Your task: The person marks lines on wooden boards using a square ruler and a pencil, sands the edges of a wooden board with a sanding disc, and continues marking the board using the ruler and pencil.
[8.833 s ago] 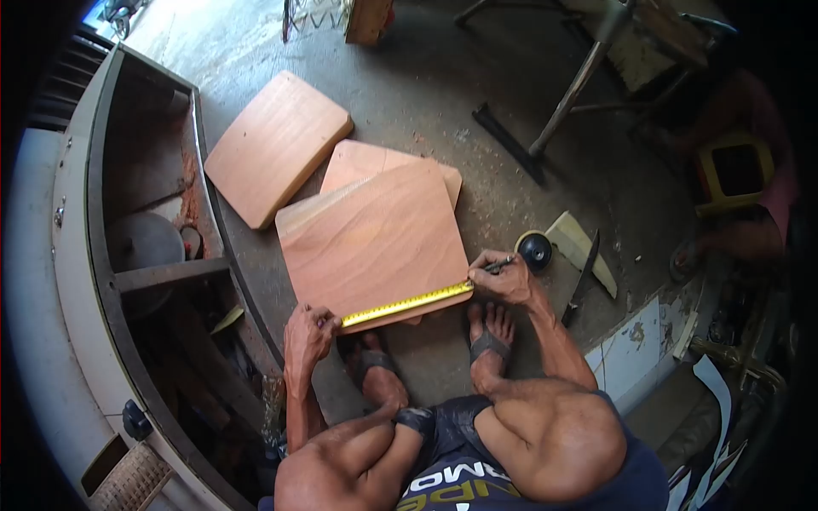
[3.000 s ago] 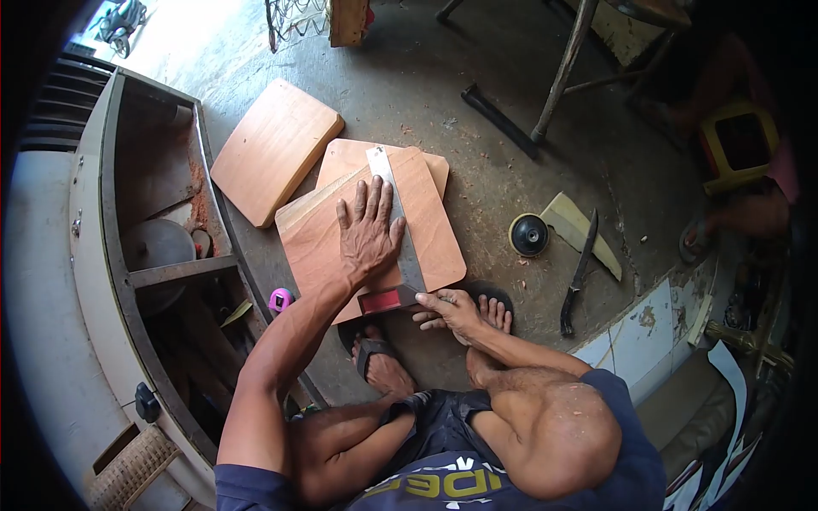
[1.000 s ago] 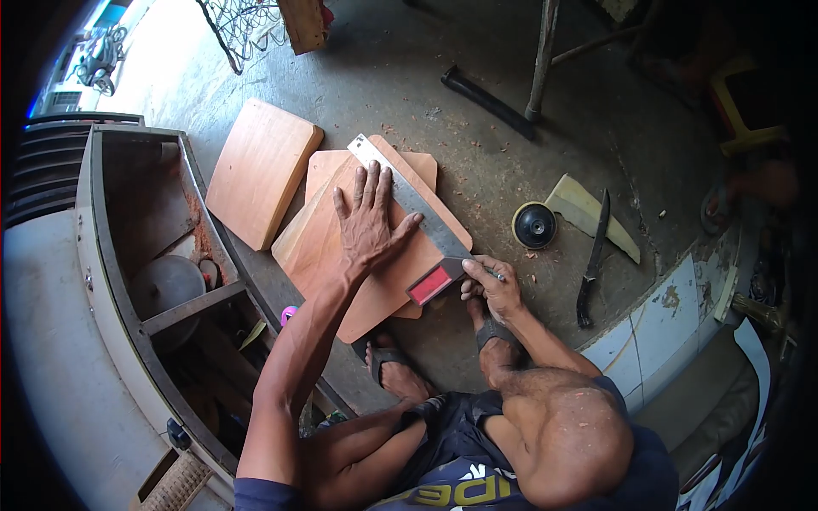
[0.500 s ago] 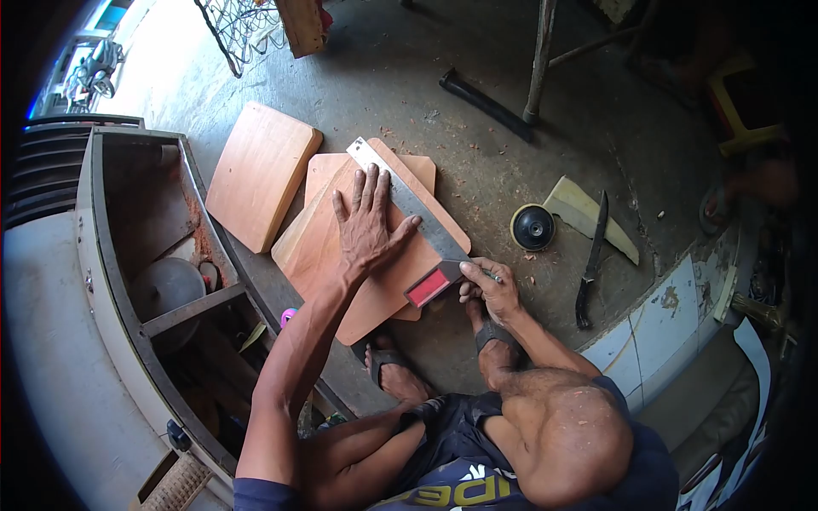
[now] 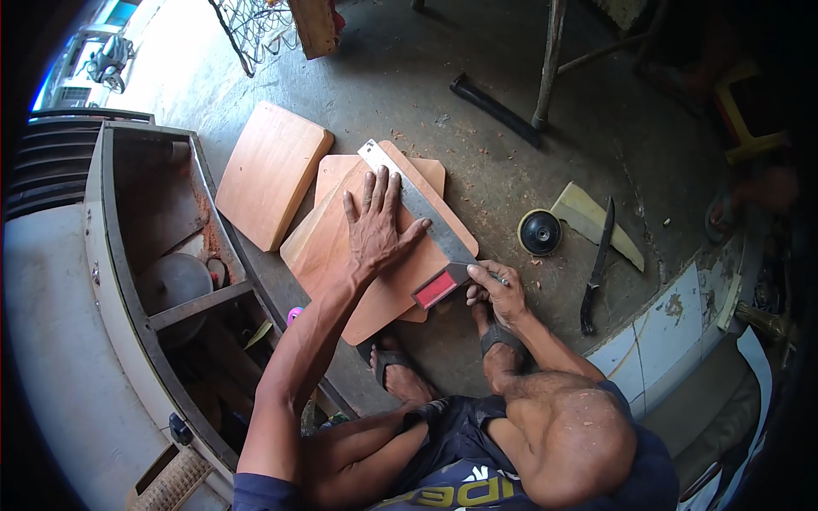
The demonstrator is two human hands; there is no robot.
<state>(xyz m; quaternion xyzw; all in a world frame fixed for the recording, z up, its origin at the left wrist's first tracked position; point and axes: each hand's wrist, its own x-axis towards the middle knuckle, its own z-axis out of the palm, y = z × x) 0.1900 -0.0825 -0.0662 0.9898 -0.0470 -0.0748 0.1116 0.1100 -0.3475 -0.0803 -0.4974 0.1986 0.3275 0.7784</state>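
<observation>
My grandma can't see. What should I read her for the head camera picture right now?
A person's left hand presses flat on a wooden board beside a metal ruler with a red-and-dark handle; the right hand, at the handle, holds a thin stick. A knife lies on the floor to the right.

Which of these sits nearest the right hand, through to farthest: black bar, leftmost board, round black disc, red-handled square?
From the right hand:
1. Red-handled square: at its thumb.
2. Round black disc: floor, right side.
3. Black bar: floor, farther forward.
4. Leftmost board: far left.
</observation>
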